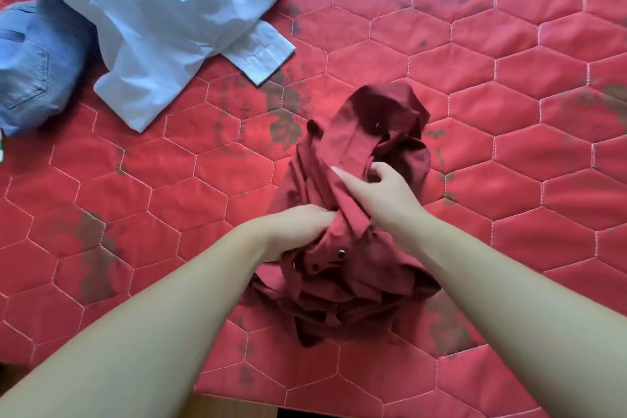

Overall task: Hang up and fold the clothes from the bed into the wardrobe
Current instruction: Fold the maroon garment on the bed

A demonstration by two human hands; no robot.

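The bed [509,112] fills the view, covered by a red quilted mattress surface stitched in a hexagon pattern, with dark grey smudges and faded printed marks scattered across it.

A dark red shirt [356,248] lies bunched in a crumpled heap slightly below and right of centre, resting on the bed. Small buttons or snaps show on its folds, one near the lower middle of the heap and one pale one towards the top.

The left hand [298,231] enters from 7 o'clock, bare forearm extended. Its fingers are buried in the cloth at the heap's left side and are closed on a fold of the dark red shirt; the fingertips themselves are hidden by fabric.

The right hand [380,190] enters from 5 o'clock. It is curled around a raised band of the same shirt, at about 1 o'clock from the left hand, with the thumb lying along the cloth and the fingers hooked into a fold. The two hands sit near each other, separated by a ridge of fabric.

At 11 o'clock a light blue shirt [163,17] lies rumpled, one cuffed sleeve pointing towards centre. Just beside it at 9 o'clock, partly under its edge, is a blue denim garment [30,64] with a stitched pocket showing. Both are well apart from the dark red shirt.
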